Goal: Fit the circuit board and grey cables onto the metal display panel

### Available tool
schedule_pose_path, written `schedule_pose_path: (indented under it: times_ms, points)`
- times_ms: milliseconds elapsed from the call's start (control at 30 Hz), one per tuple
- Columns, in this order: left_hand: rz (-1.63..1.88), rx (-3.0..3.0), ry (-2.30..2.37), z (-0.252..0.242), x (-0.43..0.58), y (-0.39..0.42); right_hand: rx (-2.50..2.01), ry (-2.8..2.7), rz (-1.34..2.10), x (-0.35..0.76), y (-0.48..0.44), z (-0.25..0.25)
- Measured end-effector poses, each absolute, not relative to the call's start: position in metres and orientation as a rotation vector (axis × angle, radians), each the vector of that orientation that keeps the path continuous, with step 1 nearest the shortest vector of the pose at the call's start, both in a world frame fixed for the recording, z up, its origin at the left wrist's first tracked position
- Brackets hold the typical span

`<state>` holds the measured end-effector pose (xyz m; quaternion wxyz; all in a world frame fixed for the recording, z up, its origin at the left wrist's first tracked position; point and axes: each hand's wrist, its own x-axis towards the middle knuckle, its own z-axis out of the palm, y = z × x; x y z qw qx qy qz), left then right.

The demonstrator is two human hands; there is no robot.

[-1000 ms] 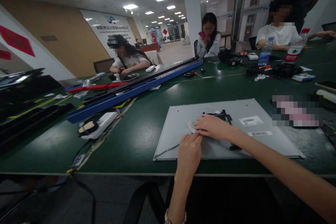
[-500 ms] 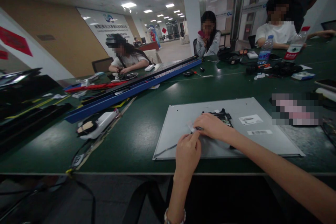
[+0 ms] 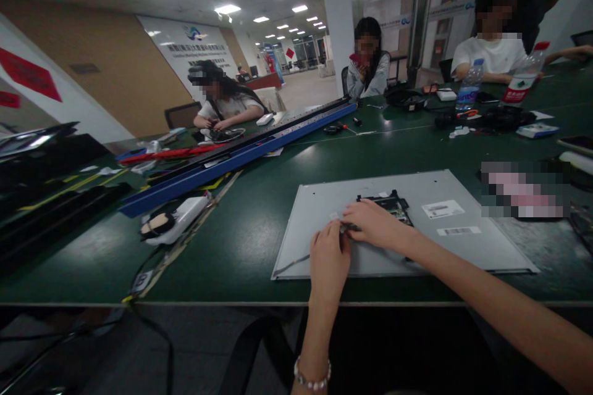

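A flat light-grey panel (image 3: 426, 250) with white labels lies on the green table in front of me. On its middle sits a black-framed circuit board (image 3: 397, 205), partly covered by my right hand. My left hand (image 3: 330, 254) and my right hand (image 3: 376, 222) meet over the panel, left of the board. Their fingers are closed around a thin dark cable (image 3: 294, 264), which runs down to the panel's lower left corner. A small clear piece of tape (image 3: 334, 216) shows just beyond my left fingertips. The gripped stretch of cable is mostly hidden by fingers.
Long blue and black strips (image 3: 241, 157) lie diagonally across the table. A white device with a black strap (image 3: 176, 221) stands left. Two bottles (image 3: 470, 87) and a pixelated item (image 3: 523, 191) are at the right. Several people sit across the table.
My left hand has shifted slightly up, its fingers now curled closer against the right hand's. The clear tape piece looks flatter against the panel. My right hand is almost still.
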<state>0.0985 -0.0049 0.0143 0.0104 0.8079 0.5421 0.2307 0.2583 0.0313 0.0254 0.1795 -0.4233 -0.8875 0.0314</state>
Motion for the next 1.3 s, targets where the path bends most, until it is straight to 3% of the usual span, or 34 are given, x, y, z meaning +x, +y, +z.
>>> schedule_pose_path:
  times_ms: [400, 767, 1300]
  points:
    - [0.759, 2.448, 1.69, 0.015, 0.098, -0.008, -1.394, -2.115, 0.155, 0.34, -0.023, 0.036]
    - [0.839, 2.469, 1.623, 0.013, 0.097, -0.004, -1.849, -2.019, 0.293, 0.459, -0.098, -0.023]
    - [1.314, 2.349, 1.532, 0.018, 0.091, -0.008, -1.829, -2.058, 0.2, 0.457, -0.12, -0.038]
